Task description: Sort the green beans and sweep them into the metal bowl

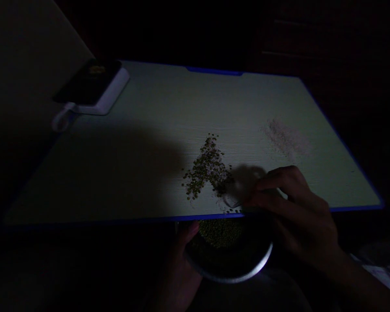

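Note:
My left hand (185,264) grips the rim of a metal bowl (243,276), thumb over its edge. Green beans (219,234), like mung beans, lie inside the bowl, which sits below the table's near edge. Pinched in the fingers of my right hand (292,203) is a small spoon-like tool (231,203) with a thin shiny curved edge; darkness blurs its shape. Its tip touches the table beside a loose pile of green beans mixed with pale grains (208,167). A few beans lie at the table's edge, just above the bowl.
The pale table (156,95) has a blue rim. A heap of pale grains (287,141) lies on its right side. At the far left corner rests a dark-screened phone (91,80) on a white block with a looped strap (61,119). Surroundings are very dark.

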{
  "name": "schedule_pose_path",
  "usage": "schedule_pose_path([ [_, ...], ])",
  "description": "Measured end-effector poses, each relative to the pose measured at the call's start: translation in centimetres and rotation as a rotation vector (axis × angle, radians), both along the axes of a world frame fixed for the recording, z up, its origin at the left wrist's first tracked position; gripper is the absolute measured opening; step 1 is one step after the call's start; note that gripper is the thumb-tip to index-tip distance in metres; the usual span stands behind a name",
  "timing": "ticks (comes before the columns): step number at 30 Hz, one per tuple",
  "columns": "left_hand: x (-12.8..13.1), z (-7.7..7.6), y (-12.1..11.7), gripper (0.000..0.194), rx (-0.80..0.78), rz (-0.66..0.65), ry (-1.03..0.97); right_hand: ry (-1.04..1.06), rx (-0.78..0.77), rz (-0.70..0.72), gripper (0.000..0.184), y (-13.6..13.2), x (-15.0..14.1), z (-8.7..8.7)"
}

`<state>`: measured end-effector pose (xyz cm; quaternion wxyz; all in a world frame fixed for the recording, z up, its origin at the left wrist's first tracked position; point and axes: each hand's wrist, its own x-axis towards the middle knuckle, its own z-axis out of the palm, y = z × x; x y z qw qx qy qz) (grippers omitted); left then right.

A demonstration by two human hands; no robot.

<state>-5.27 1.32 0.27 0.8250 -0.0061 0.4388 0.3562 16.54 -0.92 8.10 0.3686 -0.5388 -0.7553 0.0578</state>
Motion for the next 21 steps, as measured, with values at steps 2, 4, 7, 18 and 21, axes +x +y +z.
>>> schedule_pose_path([
  [2, 0.1, 0.0, 0.1, 0.035, 0.011, 0.017, -0.021, 0.009, 0.001, -0.008, 0.029, 0.0, 0.0, 0.0],
  [4, 0.2, 0.2, 0.2, 0.037, -0.022, 0.019, 0.011, 0.031, 0.005, 0.001, 0.030, 0.2, -0.1, -0.1],
  [7, 0.4, 0.4, 0.4, 0.039, -0.038, 0.010, 0.043, 0.068, 0.003, 0.037, 0.029, 0.6, -0.2, -0.2],
  [18, 0.4, 0.8, 0.2, 0.021, -0.026, -0.008, 0.049, 0.096, -0.024, 0.090, 0.025, 1.2, -0.3, -0.4],
  [21, 0.5, 1.1, 0.2, 0.028, -0.034, 0.010, 0.061, 0.092, -0.035, 0.102, 0.026, 0.9, -0.1, -0.4],
])
